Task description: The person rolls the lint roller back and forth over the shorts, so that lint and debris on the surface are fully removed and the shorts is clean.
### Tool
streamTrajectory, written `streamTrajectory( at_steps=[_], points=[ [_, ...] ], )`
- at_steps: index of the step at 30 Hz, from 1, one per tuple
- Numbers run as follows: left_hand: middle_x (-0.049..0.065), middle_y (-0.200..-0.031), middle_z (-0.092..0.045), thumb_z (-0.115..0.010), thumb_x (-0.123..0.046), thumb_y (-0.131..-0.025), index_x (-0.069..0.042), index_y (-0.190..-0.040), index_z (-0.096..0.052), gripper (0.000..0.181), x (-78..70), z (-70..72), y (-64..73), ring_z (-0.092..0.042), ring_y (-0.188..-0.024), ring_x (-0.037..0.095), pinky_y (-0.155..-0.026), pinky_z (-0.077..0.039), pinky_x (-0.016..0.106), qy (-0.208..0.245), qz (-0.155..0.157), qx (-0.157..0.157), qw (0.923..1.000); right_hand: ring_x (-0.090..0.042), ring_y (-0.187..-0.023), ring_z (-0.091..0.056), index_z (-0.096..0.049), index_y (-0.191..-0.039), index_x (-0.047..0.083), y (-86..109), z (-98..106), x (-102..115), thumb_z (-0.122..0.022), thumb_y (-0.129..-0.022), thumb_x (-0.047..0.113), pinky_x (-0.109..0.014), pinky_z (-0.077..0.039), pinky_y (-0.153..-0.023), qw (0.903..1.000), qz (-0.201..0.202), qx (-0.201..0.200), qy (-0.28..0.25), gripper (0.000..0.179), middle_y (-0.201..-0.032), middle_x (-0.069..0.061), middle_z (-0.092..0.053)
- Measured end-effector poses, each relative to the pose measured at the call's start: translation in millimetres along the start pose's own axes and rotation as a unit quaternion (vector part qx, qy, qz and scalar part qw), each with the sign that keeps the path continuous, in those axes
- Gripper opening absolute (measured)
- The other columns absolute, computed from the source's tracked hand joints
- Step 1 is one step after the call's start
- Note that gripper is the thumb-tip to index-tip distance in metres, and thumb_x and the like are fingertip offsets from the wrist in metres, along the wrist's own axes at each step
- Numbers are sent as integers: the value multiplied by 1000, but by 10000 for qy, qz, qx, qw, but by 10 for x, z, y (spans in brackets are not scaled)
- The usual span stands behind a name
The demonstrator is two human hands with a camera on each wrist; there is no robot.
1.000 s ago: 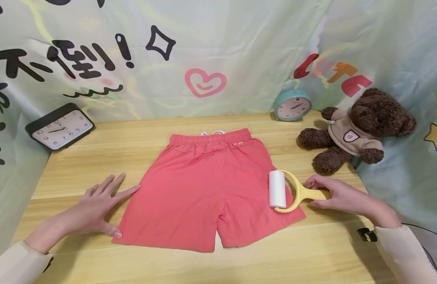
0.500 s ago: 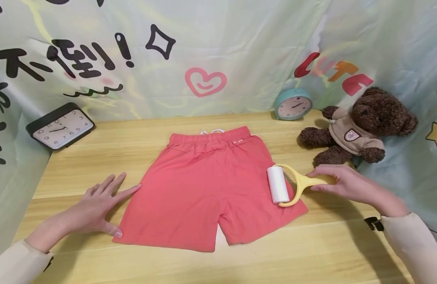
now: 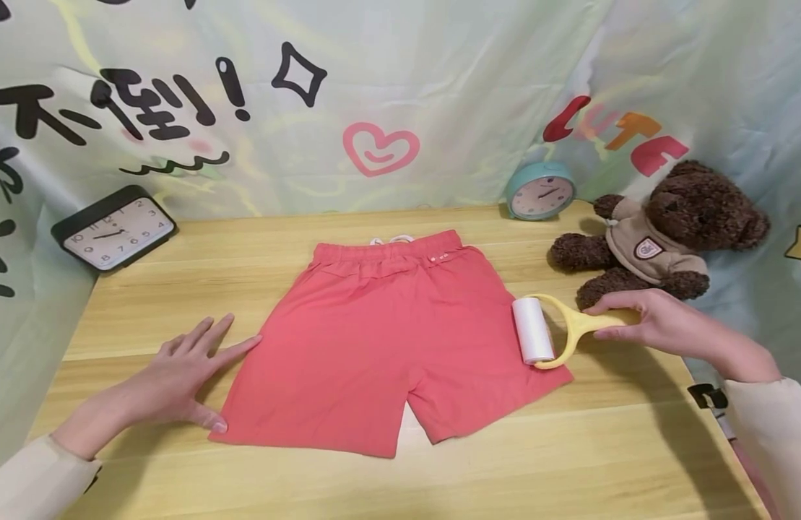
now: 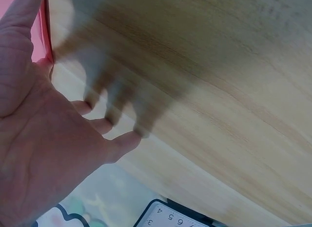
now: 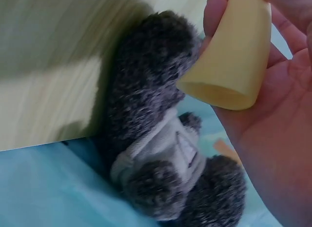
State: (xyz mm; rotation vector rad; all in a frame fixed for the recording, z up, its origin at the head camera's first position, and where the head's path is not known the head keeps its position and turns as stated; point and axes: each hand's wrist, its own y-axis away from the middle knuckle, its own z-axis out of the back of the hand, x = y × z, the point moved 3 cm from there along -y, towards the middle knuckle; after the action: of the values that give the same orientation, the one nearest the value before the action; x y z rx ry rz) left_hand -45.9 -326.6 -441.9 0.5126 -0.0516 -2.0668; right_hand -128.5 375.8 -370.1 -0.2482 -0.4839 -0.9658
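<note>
My left hand (image 3: 175, 379) is spread, thumb and index touching the coral drawstring shorts (image 3: 348, 339) flat on the wooden table (image 3: 244, 491). The lint roller (image 3: 577, 324) is at their right edge, handle pinched by my right hand (image 3: 689, 331); a tacky surface could drag that unpinned leg askew.

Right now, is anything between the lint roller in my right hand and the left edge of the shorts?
Nothing visible on the shorts blocks the lint roller; only your left hand touches that edge, at the far end of the path.
</note>
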Motion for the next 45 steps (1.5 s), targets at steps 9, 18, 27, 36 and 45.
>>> streamTrajectory(
  at_steps=[9,18,27,36,45],
  points=[
    [32,-176,-11,-76,-87,-66,-34,-173,-32,128,-16,4,12,-17,-155,64,-102,-26,90,-21,-61,-53,10000,-4,-74,-52,-83,-111,21,155,98,-123,-92,-87,5,-26,-40,-61,9977,-673,-29,-4,30,-94,14,-73],
    [31,-177,-9,-72,-93,-64,-33,-174,-31,132,12,2,11,-15,-156,63,-103,-27,90,-136,22,21,9999,-6,-69,-53,-83,-112,20,357,244,-147,-91,-88,7,-26,-39,-60,9932,-1080,-434,-3,28,-84,10,-72],
    [29,-177,-12,-75,-89,-71,-32,-173,-33,125,44,6,34,-16,-156,62,-101,-26,90,76,-77,-39,9999,-9,-65,-58,-82,-118,18,385,157,12,-91,-88,4,-22,-42,-58,9889,-1061,-1012,-260,34,-84,8,-72],
    [23,-178,-18,-86,-69,-85,-27,-172,-37,108,100,-59,198,-21,-156,56,-100,-27,88,371,13,-413,9985,-9,-68,-55,-81,-119,20,90,-428,613,-93,-85,1,-23,-43,-59,9851,-432,-1490,-735,40,-87,6,-70],
    [22,-173,-30,-89,-63,-84,-21,-165,-48,100,35,-90,408,-29,-153,55,-101,-29,83,258,73,-994,9947,-9,-68,-54,-79,-114,25,-428,-976,1307,-92,-90,13,-26,-46,-61,9846,138,-1548,-802,30,-83,14,-65]
  ],
)
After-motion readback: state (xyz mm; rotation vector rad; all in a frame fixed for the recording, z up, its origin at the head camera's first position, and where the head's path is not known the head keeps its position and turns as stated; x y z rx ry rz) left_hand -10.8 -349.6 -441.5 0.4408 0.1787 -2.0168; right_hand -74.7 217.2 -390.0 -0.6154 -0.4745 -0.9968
